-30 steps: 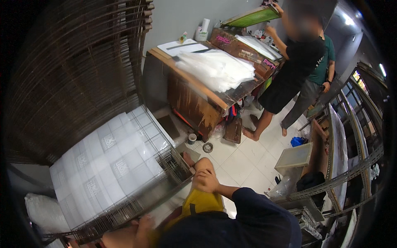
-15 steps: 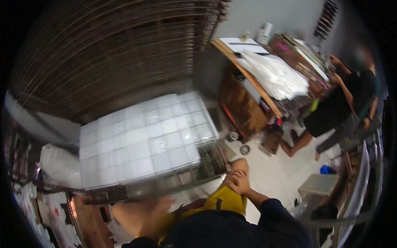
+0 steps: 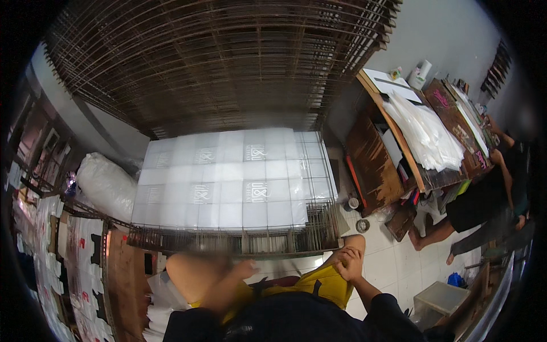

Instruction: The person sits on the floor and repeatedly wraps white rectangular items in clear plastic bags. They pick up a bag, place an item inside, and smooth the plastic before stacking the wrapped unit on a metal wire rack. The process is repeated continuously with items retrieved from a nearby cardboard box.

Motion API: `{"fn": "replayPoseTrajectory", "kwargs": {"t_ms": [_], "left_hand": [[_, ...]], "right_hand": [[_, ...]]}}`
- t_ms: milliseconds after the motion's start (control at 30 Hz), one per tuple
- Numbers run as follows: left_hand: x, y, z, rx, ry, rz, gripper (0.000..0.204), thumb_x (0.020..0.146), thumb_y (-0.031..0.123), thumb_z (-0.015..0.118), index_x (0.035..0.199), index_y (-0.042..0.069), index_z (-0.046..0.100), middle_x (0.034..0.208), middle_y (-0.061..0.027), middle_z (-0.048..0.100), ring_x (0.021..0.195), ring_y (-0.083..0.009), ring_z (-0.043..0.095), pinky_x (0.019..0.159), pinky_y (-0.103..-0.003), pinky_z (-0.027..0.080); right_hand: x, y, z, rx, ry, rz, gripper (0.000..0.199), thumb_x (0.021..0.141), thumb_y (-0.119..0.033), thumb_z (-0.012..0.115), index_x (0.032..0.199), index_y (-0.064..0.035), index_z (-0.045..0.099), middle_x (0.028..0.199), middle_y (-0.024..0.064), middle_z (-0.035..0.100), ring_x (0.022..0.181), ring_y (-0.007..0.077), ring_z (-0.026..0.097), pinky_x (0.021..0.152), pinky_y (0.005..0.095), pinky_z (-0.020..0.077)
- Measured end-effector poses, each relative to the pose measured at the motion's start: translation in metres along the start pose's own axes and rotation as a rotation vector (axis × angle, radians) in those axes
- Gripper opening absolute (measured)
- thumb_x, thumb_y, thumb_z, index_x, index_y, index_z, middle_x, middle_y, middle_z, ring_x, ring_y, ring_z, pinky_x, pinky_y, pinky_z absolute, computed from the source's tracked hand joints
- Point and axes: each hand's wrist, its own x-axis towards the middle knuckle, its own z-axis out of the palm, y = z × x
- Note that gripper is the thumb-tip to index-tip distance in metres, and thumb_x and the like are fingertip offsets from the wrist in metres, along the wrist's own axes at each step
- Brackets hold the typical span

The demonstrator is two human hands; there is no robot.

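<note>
My right hand (image 3: 347, 265) rests on my right knee, its fingers laid over the bare skin beside the hem of my yellow shorts (image 3: 327, 280); it holds nothing that I can see. Over my left thigh, my left hand (image 3: 239, 272) is smeared by motion, so its fingers cannot be made out clearly. In front of my knees lies a wire drying rack (image 3: 322, 225) with translucent white plastic sheets (image 3: 228, 182) spread across it, several bearing a white printed design. More wire racks (image 3: 216, 62) are tilted up behind the sheets.
A stuffed clear plastic sack (image 3: 105, 182) stands left of the rack, near stacked printed plastic bags (image 3: 85, 273). At right, a wooden table (image 3: 419, 176) carries a pile of white plastic bags (image 3: 424, 134). Another person (image 3: 478, 202) stands beside it. A translucent box (image 3: 441, 297) sits lower right.
My view has swung left and sharpened, so the rack and table sit farther right in the picture. My right hand stays on the knee; my left hand remains blurred over the left thigh.
</note>
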Motion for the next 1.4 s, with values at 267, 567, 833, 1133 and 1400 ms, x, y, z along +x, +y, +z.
{"fn": "replayPoseTrajectory", "kwargs": {"t_ms": [267,567,833,1133,1400], "left_hand": [[0.013,-0.025,0.015,-0.025,0.072,-0.045,0.065,0.081,0.048,0.062,0.125,0.004,0.044,0.084,-0.0112,0.062,0.064,-0.0194,0.059,0.060,-0.035,0.048],[-0.026,0.041,-0.015,0.161,-0.122,0.098,0.081,0.076,0.063,0.057,0.129,0.003,0.042,0.114,-0.0188,0.055,0.098,-0.0287,0.058,0.085,-0.036,0.045],[-0.030,0.079,0.040,-0.031,-0.345,0.160,0.084,0.076,0.069,0.052,0.126,0.002,0.046,0.119,-0.0195,0.053,0.108,-0.0319,0.053,0.091,-0.038,0.041],[-0.004,0.028,0.028,-0.046,-0.071,-0.037,0.077,0.076,0.065,0.055,0.125,0.006,0.047,0.115,-0.0187,0.057,0.108,-0.0306,0.054,0.091,-0.037,0.042],[-0.012,0.053,0.018,-0.047,0.003,0.013,0.065,0.078,0.056,0.060,0.119,0.006,0.052,0.103,-0.0170,0.062,0.092,-0.0296,0.060,0.080,-0.037,0.047]], "right_hand": [[-0.002,0.002,0.001,-0.007,0.002,0.001,0.027,0.071,-0.029,0.062,0.087,-0.0081,0.066,0.104,0.0073,0.060,0.110,0.0273,0.048,0.098,0.0445,0.0257],[0.001,-0.001,0.001,-0.005,-0.011,0.031,0.030,0.069,-0.031,0.059,0.089,-0.0100,0.067,0.105,0.0076,0.060,0.110,0.0260,0.047,0.097,0.0468,0.0253],[0.002,-0.002,-0.004,0.009,0.006,0.000,0.032,0.071,-0.035,0.059,0.088,-0.0094,0.067,0.106,0.0071,0.061,0.110,0.0266,0.048,0.096,0.0443,0.0261],[-0.002,0.004,0.002,0.000,0.008,-0.012,0.030,0.071,-0.032,0.059,0.091,-0.0098,0.067,0.105,0.0069,0.061,0.110,0.0267,0.048,0.095,0.0440,0.0273],[-0.005,0.006,0.000,-0.032,0.035,0.015,0.032,0.071,-0.034,0.060,0.092,-0.0099,0.066,0.106,0.0078,0.060,0.110,0.0262,0.048,0.095,0.0445,0.0278]]}}
